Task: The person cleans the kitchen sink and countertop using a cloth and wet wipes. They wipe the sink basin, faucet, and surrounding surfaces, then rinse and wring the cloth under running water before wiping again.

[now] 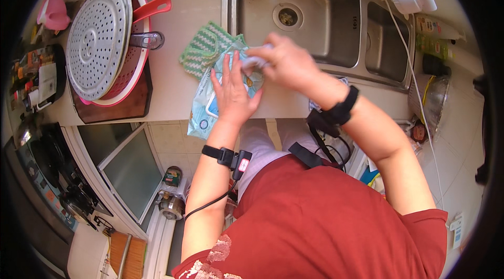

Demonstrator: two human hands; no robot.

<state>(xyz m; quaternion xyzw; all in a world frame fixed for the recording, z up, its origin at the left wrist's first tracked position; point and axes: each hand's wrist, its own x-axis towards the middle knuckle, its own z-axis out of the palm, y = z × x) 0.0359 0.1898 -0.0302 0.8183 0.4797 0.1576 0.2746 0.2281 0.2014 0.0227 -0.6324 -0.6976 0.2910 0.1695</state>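
A light-blue soft pack of wipes with a white-rimmed lid lies on the counter, its near end jutting over the front edge. My left hand rests on top of it, palm down with fingers spread, partly hiding the lid. In my right hand is a whitish, crumpled cloth or wipe, pinched over the pack's right end; both are motion-blurred. Behind the pack, a folded green and white striped cloth touches it.
A stainless steel double sink is set in the counter at the right, with bits of debris in its drain. To the left, a perforated steamer plate sits on a pink-rimmed colander over a dark board. A white cable crosses the sink's right side.
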